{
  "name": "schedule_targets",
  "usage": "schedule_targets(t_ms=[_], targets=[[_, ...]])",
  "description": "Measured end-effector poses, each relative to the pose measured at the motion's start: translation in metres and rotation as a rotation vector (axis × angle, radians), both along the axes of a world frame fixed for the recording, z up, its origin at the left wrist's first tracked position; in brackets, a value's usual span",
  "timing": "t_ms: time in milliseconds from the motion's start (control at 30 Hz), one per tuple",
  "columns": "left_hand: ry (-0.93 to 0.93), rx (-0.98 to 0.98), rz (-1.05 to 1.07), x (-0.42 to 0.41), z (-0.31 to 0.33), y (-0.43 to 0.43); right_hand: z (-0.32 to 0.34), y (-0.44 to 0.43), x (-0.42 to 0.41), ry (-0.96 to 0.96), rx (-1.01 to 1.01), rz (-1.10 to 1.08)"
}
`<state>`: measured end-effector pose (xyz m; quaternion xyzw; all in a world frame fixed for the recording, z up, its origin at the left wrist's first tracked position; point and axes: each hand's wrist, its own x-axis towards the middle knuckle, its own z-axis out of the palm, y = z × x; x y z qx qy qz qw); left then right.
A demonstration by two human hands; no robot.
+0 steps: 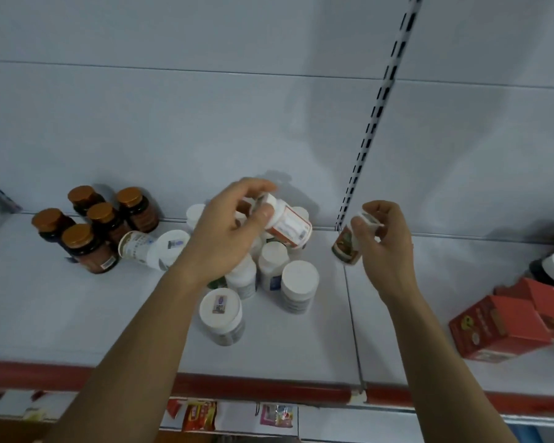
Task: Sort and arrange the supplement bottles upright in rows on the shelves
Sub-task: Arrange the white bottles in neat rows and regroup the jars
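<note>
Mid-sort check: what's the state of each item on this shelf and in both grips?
left grip: holds the red-label bottle, tilted, in the air.
right grip: holds the small brown-label bottle, tilted, in the air.
amber bottles: five, upright, grouped at left.
tipped white bottle: lying on its side.
white-capped bottles: upright, clustered, not in rows.
red boxes: piled askew at right.

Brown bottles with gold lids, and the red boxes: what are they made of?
Brown bottles: dark, glossy amber, glass or hard plastic; can't tell which. Gold lids: ridged with a metallic sheen, maybe metal or coated plastic. Red boxes: flat printed faces, folded edges, likely cardboard.
</note>
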<state>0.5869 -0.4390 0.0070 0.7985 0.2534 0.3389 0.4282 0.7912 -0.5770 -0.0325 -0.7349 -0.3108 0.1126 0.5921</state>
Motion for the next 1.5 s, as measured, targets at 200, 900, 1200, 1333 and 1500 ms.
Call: schedule_targets(t_ms=[200,900,1200,1333,1500], targets=[[-0.329,-0.125,0.304,-0.056,0.007,0.007,0.05,0.033,-0.041,-0.023,0.22,0.045],[-0.875,-0.405,1.146,-0.55,0.01,0.054,0.03,0.251,-0.506,0.203,0.172,0.768],[-0.771,-0.401,1.184,-0.701,0.0,0.116,0.023,0.339,-0.635,0.183,0.158,0.754],[-0.728,-0.383,1.192,-0.736,-0.014,0.165,0.014,0.389,-0.675,0.12,0.158,0.763],[-0.584,-0.353,1.138,-0.769,-0.02,0.237,0.017,0.46,-0.725,-0.002,0.089,0.828]])
